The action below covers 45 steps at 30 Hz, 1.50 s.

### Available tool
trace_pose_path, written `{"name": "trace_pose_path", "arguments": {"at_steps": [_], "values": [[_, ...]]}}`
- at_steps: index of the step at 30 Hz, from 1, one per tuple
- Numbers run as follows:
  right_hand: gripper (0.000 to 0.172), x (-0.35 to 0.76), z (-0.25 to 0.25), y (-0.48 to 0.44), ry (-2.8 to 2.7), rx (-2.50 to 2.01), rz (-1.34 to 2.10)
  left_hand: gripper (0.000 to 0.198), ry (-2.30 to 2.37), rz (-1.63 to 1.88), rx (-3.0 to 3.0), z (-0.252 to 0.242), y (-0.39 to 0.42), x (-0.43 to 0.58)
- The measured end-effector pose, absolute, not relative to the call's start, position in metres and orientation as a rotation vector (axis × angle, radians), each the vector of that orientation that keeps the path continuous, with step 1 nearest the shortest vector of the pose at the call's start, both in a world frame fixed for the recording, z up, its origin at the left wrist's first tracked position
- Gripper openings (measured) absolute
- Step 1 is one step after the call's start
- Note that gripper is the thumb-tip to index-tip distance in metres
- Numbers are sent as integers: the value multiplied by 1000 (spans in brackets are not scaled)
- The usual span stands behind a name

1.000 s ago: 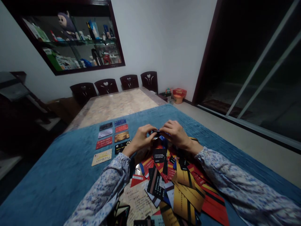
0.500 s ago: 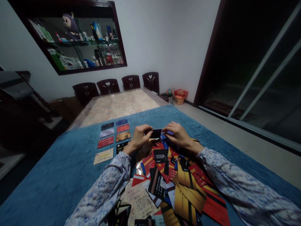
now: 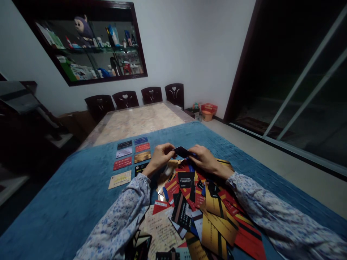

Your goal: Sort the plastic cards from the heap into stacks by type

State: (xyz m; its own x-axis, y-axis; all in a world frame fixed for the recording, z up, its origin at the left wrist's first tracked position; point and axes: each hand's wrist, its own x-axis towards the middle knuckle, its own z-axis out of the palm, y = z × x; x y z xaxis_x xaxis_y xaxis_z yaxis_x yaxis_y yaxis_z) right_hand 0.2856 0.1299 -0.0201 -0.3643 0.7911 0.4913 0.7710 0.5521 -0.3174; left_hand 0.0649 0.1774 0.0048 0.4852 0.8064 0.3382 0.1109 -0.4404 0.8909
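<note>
Card [image 3: 181, 151]: turned from edge-on to slanting face, at far end of pile [image 3: 199, 200]
Left hand [image 3: 162, 156]: fingers clamped on card
Right hand [image 3: 204, 157]: fingers clamped, opposite end
Rows [image 3: 122, 163]: left of pile

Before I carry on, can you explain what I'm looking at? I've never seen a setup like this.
No machine here: a person works bare-handed, filmed by a camera worn on the head, looking forward and down. The left hand and right hand hold a dark card between them. Below, a loose pile of cards, mostly red, gold and black, lies on a blue cloth. To its left, other cards lie in two columns. Beyond the cloth, the marbled table shows.
</note>
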Motion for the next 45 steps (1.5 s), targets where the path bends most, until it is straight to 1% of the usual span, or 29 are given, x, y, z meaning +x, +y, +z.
{"name": "trace_pose_path", "arguments": {"at_steps": [7,10,14,19,21,24,29,34,38,45], "values": [[17,288,-22,132,-2106,-1230,1,9,823,962,1928,-4,185,59],[18,288,-21,132,-2121,-1232,-29,14,847,999,2061,-6,185,59],[19,289,-18,131,-2146,-1253,-80,31,864,1074,2250,-8,184,58],[20,292,-14,130,-2126,-1267,-108,65,815,1081,2467,-7,182,54],[20,293,-13,130,-2111,-1250,-100,71,771,1028,2550,-8,180,53],[20,294,-12,130,-2082,-1214,-99,69,749,948,2637,-10,176,54],[21,293,-13,130,-2043,-1172,-127,59,770,906,2779,-16,176,60],[30,291,-13,127,-2033,-1159,-175,54,790,878,2860,-15,177,62],[38,291,-15,126,-2086,-1133,-293,52,790,906,2876,-10,176,61],[40,290,-16,126,-2061,-1117,-531,52,808,873,2917,5,173,62]]}}
